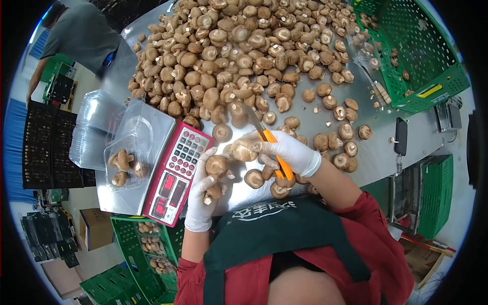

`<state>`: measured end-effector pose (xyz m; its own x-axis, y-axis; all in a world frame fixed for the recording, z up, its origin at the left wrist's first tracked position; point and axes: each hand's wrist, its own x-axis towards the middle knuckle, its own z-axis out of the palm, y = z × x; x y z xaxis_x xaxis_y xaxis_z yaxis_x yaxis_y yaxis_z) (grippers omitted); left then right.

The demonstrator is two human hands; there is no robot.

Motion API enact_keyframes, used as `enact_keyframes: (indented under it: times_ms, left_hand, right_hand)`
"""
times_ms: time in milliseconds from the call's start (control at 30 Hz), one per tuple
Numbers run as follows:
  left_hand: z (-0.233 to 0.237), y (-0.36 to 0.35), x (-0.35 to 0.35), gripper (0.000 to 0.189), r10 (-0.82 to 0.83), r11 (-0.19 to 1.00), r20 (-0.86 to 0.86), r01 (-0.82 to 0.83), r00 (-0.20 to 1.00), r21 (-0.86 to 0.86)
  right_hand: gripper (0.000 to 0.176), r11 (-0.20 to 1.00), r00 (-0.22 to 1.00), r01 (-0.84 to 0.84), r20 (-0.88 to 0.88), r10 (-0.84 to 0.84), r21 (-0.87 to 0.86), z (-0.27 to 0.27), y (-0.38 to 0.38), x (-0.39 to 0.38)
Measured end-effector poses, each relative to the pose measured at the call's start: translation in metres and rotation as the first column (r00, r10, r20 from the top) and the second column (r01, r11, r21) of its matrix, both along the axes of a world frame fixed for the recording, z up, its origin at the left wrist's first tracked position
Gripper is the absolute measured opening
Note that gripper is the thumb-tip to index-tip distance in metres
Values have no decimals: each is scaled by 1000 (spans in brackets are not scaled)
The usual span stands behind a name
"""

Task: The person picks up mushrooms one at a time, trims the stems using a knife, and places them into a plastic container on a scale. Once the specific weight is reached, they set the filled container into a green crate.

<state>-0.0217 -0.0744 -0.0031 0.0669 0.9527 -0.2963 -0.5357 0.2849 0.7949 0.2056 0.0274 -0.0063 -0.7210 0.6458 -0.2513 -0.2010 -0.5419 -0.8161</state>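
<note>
My left hand (201, 190), in a white glove, is closed around shiitake mushrooms, with one mushroom (216, 165) by the fingers and another (212, 192) lower in the palm. My right hand (295, 152), gloved too, grips orange-handled scissors (272, 145) whose grey blades point up toward the pile. Its fingertips also touch a mushroom (244, 150) between both hands. Just below the hands, loose mushrooms (254, 178) lie on the metal table (373, 132). A red digital scale (175, 173) stands left of my left hand.
A big mushroom pile (218, 56) covers the back of the table. On the scale's plate sits a clear clamshell box (127, 168) with several mushrooms, beside stacked clear boxes (91, 129). Green crates (432, 96) stand right and lower left. A phone (401, 136) lies rightward. Another person (84, 38) bends at upper left.
</note>
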Motion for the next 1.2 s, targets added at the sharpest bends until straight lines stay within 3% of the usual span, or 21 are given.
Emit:
enact_keyframes:
  times_ms: [67,100,167,200,300,333,367,433,600,700,733,833,900,1000,1033,1100,1133,1200]
  left_hand:
    - [0,0,2,85,-24,1000,-52,23,998,-8]
    - [2,-1,3,86,-30,1000,-52,30,998,-4]
    - [6,-2,3,88,-39,999,-52,39,998,3]
    - [2,-3,1,83,-45,999,7,45,999,29]
    - [-12,-6,-13,70,-36,999,207,41,978,-23]
    - [-20,-9,-13,57,97,993,309,-73,946,-87]
    - [-22,-8,-17,49,13,998,405,13,914,-63]
    - [-16,-9,-14,66,137,978,285,-85,949,-189]
    - [-14,-13,-24,68,136,977,278,-82,951,-195]
    - [-6,-14,-30,68,226,938,220,-151,949,-312]
    - [-3,-16,-32,70,258,928,231,-175,938,-328]
    - [3,-18,-40,69,261,940,260,-183,930,-288]
    - [8,-21,-43,65,159,977,130,-137,979,-164]
    - [17,-23,-35,48,34,999,-294,-41,955,-16]
    - [20,-21,-30,40,-35,996,-453,-7,891,-92]
    - [3,-15,-14,35,-99,995,-754,57,650,-82]
    - [-17,-10,-8,37,36,982,-903,151,429,111]
    - [-40,-5,6,48,59,969,-948,212,313,131]
  right_hand:
    - [26,968,981,64,162,-105,242,19,-8,-2]
    - [31,846,935,69,261,-239,529,11,-8,-2]
    - [43,388,787,-69,289,-545,919,-14,-8,3]
    - [42,431,704,-188,427,-568,883,-4,-11,5]
    - [41,409,527,-399,571,-630,820,-26,-8,14]
    - [39,436,494,-429,610,-620,791,-34,-6,18]
    - [39,428,499,-431,604,-621,795,-38,-5,22]
    - [39,408,510,-435,594,-623,802,-41,-3,24]
    - [28,440,530,-410,601,-598,799,-35,0,22]
    - [27,456,527,-407,611,-590,791,-29,0,22]
    - [35,487,510,-423,645,-569,764,-26,1,22]
    - [26,445,534,-399,598,-597,802,-30,0,21]
    - [29,429,541,-400,587,-602,810,-32,0,22]
    - [34,437,530,-424,608,-591,793,-39,2,24]
    - [34,410,553,-413,582,-596,813,-40,3,26]
    - [35,373,573,-396,543,-614,839,-41,1,30]
    - [39,341,575,-377,506,-643,861,-37,-2,31]
    - [42,435,531,-400,591,-607,807,-27,-5,34]
